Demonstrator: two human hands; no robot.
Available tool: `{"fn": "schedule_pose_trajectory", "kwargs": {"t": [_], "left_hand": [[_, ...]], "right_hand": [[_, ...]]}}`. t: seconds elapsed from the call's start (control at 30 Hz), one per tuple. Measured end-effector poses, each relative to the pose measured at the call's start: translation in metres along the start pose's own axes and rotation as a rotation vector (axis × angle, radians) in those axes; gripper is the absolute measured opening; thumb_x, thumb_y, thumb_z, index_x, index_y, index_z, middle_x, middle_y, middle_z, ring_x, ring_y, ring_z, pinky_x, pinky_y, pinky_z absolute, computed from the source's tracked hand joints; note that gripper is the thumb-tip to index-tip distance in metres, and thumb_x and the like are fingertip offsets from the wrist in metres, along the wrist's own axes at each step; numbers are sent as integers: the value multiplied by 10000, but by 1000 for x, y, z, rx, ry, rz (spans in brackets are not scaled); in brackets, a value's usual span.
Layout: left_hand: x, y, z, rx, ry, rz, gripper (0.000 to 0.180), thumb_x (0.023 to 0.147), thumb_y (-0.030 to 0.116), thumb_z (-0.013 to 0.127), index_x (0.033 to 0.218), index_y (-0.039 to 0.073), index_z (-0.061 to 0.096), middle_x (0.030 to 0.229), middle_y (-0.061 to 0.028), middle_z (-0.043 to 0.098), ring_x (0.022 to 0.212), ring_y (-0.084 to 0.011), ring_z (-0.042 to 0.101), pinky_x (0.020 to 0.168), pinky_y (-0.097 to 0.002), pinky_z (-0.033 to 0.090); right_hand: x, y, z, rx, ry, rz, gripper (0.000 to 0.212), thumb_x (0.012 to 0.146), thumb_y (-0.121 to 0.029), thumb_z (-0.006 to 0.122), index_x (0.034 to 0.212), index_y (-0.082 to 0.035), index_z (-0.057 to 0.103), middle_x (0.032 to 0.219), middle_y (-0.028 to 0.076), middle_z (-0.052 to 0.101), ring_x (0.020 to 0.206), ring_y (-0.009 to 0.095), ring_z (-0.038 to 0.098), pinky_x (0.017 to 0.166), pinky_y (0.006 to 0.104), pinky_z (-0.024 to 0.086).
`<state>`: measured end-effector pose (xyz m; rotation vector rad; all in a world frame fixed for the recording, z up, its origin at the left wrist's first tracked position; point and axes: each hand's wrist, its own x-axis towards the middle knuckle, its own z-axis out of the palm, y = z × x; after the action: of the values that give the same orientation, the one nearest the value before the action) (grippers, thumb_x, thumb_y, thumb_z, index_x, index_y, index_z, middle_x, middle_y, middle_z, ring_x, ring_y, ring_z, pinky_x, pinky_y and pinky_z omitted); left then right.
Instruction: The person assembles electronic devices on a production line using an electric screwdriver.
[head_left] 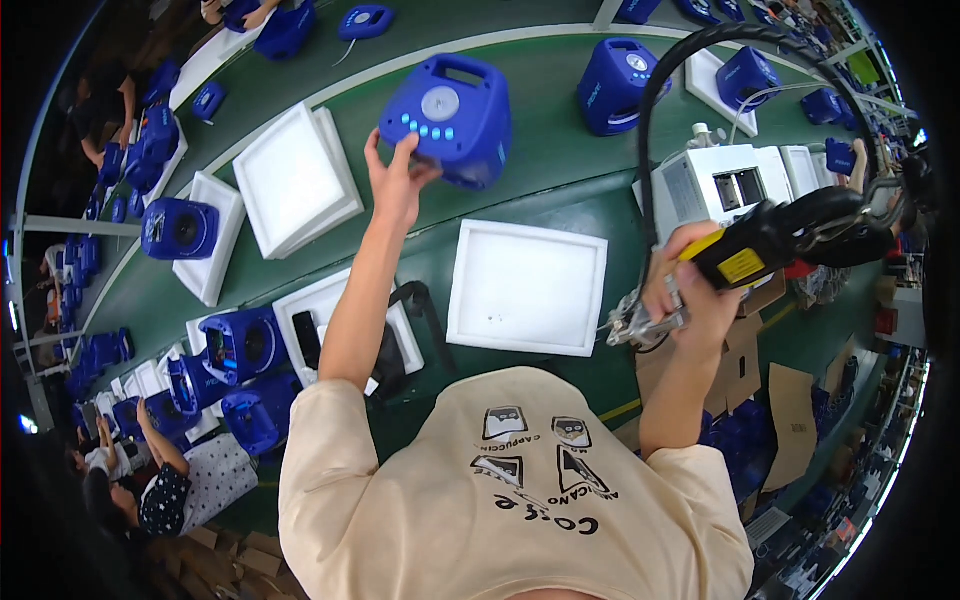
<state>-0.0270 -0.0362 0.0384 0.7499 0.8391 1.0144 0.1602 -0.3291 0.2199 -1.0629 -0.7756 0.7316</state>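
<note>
A blue portable speaker (pixel 460 130) with a carry handle, a round silver dial and a row of lit buttons stands tilted on the green bench. My left hand (pixel 398 180) grips its near left corner, one finger close to the lit buttons. My right hand (pixel 700 300) is closed around a black and yellow electric screwdriver (pixel 745 255), which hangs from a thick black cable. Shiny metal pieces (pixel 640 320) show by the fingers of that hand; what they are I cannot make out. Between my hands lies a white foam tray (pixel 528 290) on the bench.
White foam pads (pixel 295 180) are stacked left of the speaker. Another blue speaker (pixel 615 88) stands at the back right, near a white boxy machine (pixel 720 185). Opened blue housings (pixel 245 345) sit at the left. Cardboard (pixel 790 425) leans at the right. Other people work along the line.
</note>
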Motion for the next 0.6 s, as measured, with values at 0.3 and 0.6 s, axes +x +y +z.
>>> {"fn": "schedule_pose_trajectory", "kwargs": {"t": [0.3, 0.6], "left_hand": [[158, -91, 20, -191, 424, 133, 928, 808, 169, 819, 1444, 232, 146, 1433, -195, 350, 1109, -408, 599, 764, -563, 603], [102, -54, -55, 76, 47, -184, 1089, 810, 313, 844, 1520, 101, 45, 1397, -310, 420, 1065, -385, 659, 823, -456, 596]], "right_hand": [[-9, 34, 25, -21, 34, 17, 157, 919, -48, 609, 1027, 9, 510, 673, 53, 515, 494, 104, 489, 483, 249, 418], [14, 67, 40, -19, 64, -40, 224, 940, -158, 583, 1033, 9, 466, 643, 62, 435, 471, 121, 417, 438, 261, 405]]}}
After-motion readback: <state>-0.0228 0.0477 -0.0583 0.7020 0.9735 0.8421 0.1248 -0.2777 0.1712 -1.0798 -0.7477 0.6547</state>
